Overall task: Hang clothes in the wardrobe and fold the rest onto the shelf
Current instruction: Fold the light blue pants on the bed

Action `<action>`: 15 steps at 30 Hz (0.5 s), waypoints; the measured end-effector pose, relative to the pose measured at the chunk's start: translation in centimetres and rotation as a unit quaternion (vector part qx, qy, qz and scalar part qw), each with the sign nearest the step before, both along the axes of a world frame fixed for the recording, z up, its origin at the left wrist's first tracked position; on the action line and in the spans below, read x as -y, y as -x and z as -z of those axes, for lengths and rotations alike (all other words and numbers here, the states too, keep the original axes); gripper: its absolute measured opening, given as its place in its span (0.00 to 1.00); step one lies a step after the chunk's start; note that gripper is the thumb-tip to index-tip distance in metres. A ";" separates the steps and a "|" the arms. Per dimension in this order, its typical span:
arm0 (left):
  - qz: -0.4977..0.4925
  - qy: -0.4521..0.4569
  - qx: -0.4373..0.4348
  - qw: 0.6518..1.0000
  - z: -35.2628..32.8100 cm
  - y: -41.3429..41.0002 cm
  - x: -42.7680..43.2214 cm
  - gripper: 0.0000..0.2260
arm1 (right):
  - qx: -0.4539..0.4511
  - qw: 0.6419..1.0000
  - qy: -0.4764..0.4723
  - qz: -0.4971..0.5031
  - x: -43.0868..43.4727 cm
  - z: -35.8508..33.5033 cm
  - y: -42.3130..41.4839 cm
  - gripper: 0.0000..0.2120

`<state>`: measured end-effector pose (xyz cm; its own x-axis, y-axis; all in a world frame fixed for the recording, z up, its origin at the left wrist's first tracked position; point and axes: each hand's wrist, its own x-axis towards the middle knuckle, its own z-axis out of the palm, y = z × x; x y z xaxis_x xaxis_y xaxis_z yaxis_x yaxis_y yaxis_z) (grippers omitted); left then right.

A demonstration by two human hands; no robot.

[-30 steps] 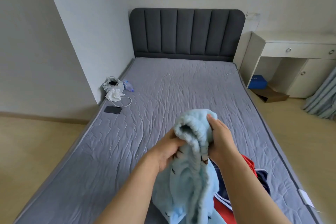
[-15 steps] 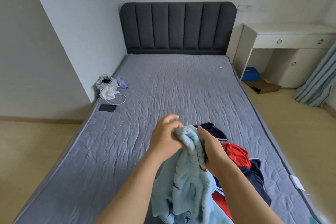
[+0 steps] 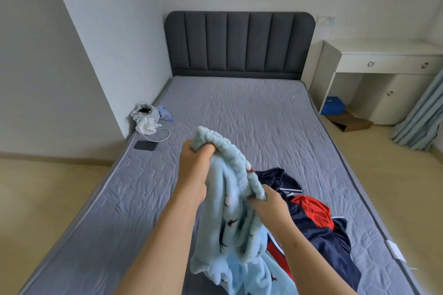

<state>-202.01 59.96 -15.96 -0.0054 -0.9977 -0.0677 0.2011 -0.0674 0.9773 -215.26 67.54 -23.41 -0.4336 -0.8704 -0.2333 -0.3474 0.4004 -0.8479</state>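
The left hand [image 3: 194, 167], higher, and the right hand [image 3: 268, 207], lower and apart, each grip the ribbed edge of the light blue fleece garment [image 3: 231, 218], which hangs over the bed [image 3: 251, 112] beside a navy and red garment [image 3: 318, 223]. This looks like straightening before folding; next, find its corners and spread it.

the fingertips of the left hand [image 3: 194, 163] and the right hand [image 3: 269, 207] are sitting buried in the blue fleece garment [image 3: 230, 218], whose lower part is running off the bottom edge. the fleece and the right forearm are covering part of the navy and red clothes [image 3: 321, 230]. the right edge is cutting off the curtain [image 3: 423, 115].
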 end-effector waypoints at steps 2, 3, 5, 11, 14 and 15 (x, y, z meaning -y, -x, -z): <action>0.054 0.050 0.015 0.997 -0.8 -0.5 0.1 0.11 | 0.105 0.992 0.055 0.034 0.8 -1.6 0.0 0.09; 0.091 0.077 0.028 0.992 -1.1 -0.8 0.3 0.15 | 0.148 0.985 0.079 0.040 1.4 -2.6 0.1 0.12; 0.160 0.094 0.045 0.982 -1.5 -1.3 0.3 0.16 | 0.183 0.977 0.109 0.011 2.6 -4.9 0.0 0.11; 0.241 -0.019 0.031 0.970 -1.0 -1.6 0.3 0.10 | 0.208 0.953 0.219 -0.035 5.1 -9.5 -1.1 0.11; 0.074 -0.046 0.067 0.994 -1.7 -1.6 1.0 0.12 | 0.169 0.964 0.205 -0.006 5.0 -9.1 -1.3 0.08; 0.016 -0.045 0.054 0.997 -1.9 -1.7 1.4 0.13 | 0.149 0.970 0.193 0.005 5.0 -8.6 -1.3 0.07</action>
<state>-200.27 58.52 -14.03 -0.0257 -0.9869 -0.1590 0.0908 -0.1607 0.9828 -213.95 62.55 -14.85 -0.4061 -0.9138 -0.0069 -0.0625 0.0353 -0.9974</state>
